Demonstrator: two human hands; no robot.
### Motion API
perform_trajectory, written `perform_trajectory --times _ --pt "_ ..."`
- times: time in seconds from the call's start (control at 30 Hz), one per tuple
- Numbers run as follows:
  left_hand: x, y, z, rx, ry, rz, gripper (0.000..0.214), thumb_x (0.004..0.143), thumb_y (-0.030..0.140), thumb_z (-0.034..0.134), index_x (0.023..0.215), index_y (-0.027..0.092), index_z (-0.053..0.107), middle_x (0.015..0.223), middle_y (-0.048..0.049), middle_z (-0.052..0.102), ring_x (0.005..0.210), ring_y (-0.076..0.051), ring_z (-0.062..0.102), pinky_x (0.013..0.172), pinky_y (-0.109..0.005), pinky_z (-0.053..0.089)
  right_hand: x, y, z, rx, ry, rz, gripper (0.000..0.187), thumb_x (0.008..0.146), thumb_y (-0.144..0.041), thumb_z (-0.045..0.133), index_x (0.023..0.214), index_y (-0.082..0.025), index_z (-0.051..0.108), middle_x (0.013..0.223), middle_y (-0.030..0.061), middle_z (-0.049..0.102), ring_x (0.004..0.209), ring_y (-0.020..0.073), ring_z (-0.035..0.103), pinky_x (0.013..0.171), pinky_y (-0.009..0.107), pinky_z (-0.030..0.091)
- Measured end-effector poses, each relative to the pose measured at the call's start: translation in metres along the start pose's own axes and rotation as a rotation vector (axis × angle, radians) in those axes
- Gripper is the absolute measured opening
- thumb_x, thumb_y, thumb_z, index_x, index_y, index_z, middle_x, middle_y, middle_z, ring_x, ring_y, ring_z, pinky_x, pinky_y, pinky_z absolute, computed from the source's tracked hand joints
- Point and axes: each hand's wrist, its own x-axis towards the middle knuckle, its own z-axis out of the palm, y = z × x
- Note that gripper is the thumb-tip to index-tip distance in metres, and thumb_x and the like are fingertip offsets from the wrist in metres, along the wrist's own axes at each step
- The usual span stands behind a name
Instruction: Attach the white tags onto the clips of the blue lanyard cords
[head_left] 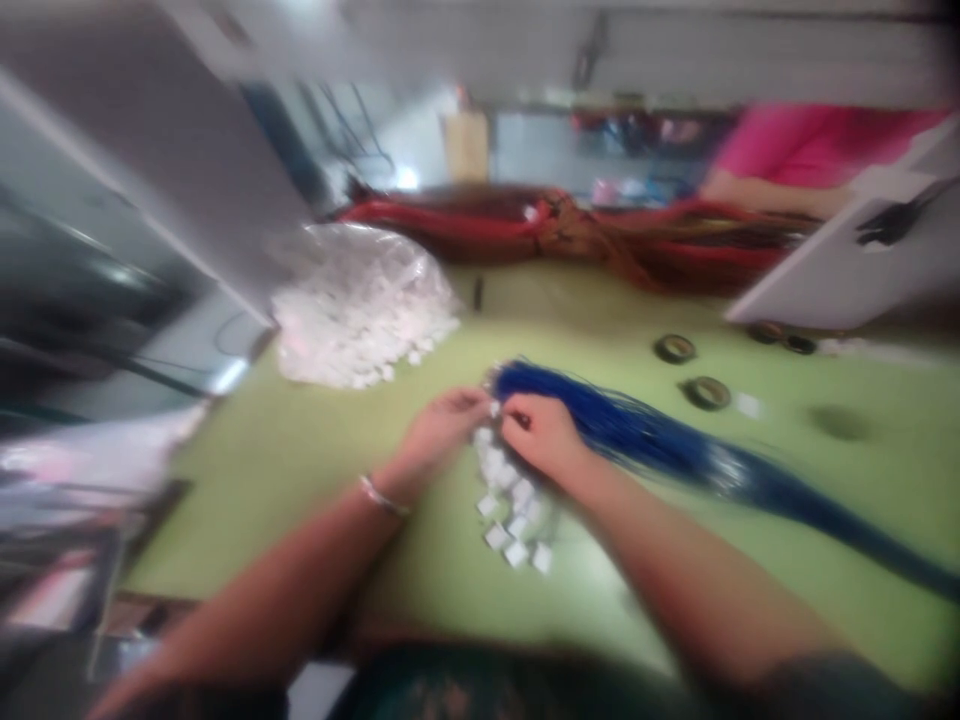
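The picture is blurred by motion. My left hand (442, 425) and my right hand (541, 432) meet over the green table (300, 450), fingers pinched together at the near end of a bundle of blue wires (645, 435). A small white piece (495, 408) sits between the fingertips of both hands. Below my hands lies a cluster of small white square connectors (514, 505) on wire ends. A bracelet circles my left wrist.
A clear bag of white connectors (360, 310) lies at the back left. Red and brown wire bundles (570, 235) stretch along the far edge. Rolls of tape (675, 348) (706, 392) lie to the right. A person in pink (810, 150) is at the far right, behind a white board (847, 265).
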Motion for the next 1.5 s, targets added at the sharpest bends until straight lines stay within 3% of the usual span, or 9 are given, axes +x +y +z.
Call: perform_trajectory --times 0.1,0.23,0.53,0.7,0.93,1.13,1.27,1.37,1.5 --pt "0.001 -0.005 -0.002 0.175 0.065 0.087 0.021 0.07 0.033 0.078 0.082 0.017 0.073 0.081 -0.0035 0.072 0.072 -0.012 0.062 0.073 -0.025 0.048 -0.001 0.0 0.001 -0.134 -0.009 -0.021 0.016 0.078 -0.021 0.053 0.065 -0.017 0.06 0.063 0.0008 0.061 0.056 0.011 0.045 0.055 0.024 0.026" --pt "0.001 -0.005 -0.005 0.317 0.06 0.117 0.022 0.072 0.035 0.075 0.086 0.018 0.073 0.088 -0.0057 0.073 0.081 -0.017 0.064 0.079 -0.029 0.049 0.0 -0.001 -0.001 -0.185 -0.06 -0.016 0.017 0.078 -0.021 0.053 0.062 -0.018 0.056 0.062 0.0007 0.06 0.055 0.0112 0.043 0.054 0.025 0.024" --pt "-0.004 -0.001 0.0 0.412 0.01 0.11 0.019 0.071 0.033 0.075 0.083 0.018 0.075 0.086 -0.0068 0.074 0.081 -0.018 0.065 0.08 -0.029 0.049 0.001 0.005 0.004 -0.187 -0.038 -0.083 0.015 0.077 -0.02 0.054 0.063 -0.018 0.059 0.066 0.0032 0.063 0.061 0.0136 0.048 0.058 0.026 0.03" --pt "-0.007 0.003 0.004 0.274 0.099 0.075 0.02 0.064 0.03 0.079 0.08 0.018 0.075 0.078 -0.0057 0.073 0.075 -0.019 0.064 0.074 -0.029 0.05 0.004 0.007 -0.003 -0.076 0.026 -0.074 0.013 0.075 -0.017 0.055 0.074 -0.018 0.068 0.077 0.0039 0.069 0.07 0.0145 0.056 0.067 0.025 0.038" --pt "-0.001 -0.005 -0.008 0.383 0.089 0.063 0.027 0.069 0.038 0.076 0.086 0.017 0.074 0.084 -0.0068 0.074 0.076 -0.016 0.063 0.072 -0.026 0.048 0.006 0.006 -0.007 -0.227 -0.029 -0.114 0.014 0.074 -0.021 0.055 0.065 -0.018 0.066 0.069 0.0032 0.064 0.064 0.0147 0.05 0.06 0.026 0.034" --pt "0.002 -0.011 -0.009 0.426 0.032 0.041 0.032 0.071 0.043 0.075 0.087 0.015 0.073 0.085 -0.0088 0.073 0.079 -0.019 0.065 0.078 -0.031 0.049 0.005 0.008 -0.003 -0.125 -0.067 -0.097 0.014 0.076 -0.017 0.055 0.072 -0.018 0.069 0.073 0.0034 0.067 0.068 0.0141 0.054 0.064 0.024 0.038" --pt "0.0 -0.006 -0.006 0.486 0.034 0.051 0.031 0.075 0.044 0.071 0.089 0.016 0.071 0.083 -0.0081 0.072 0.077 -0.02 0.064 0.075 -0.032 0.048 0.01 0.012 -0.003 0.131 -0.028 0.001 0.012 0.076 -0.016 0.058 0.073 -0.017 0.07 0.077 0.0026 0.07 0.072 0.0133 0.059 0.068 0.023 0.043" --pt "-0.006 -0.002 0.001 0.607 -0.088 0.175 0.018 0.079 0.036 0.067 0.085 0.019 0.071 0.085 -0.0069 0.072 0.08 -0.02 0.064 0.077 -0.033 0.048 0.015 0.013 -0.005 0.45 0.06 0.202 0.018 0.083 -0.025 0.056 0.08 -0.015 0.071 0.073 0.0021 0.07 0.066 0.0118 0.06 0.066 0.022 0.046" --pt "-0.025 0.0 0.019 0.816 -0.429 0.422 0.014 0.086 0.024 0.057 0.086 0.023 0.071 0.092 -0.0069 0.071 0.088 -0.021 0.063 0.083 -0.033 0.047 0.016 0.012 -0.008 0.685 0.063 0.296 0.032 0.087 -0.04 0.052 0.091 -0.015 0.072 0.054 -0.0031 0.056 0.049 0.0085 0.048 0.051 0.02 0.041"
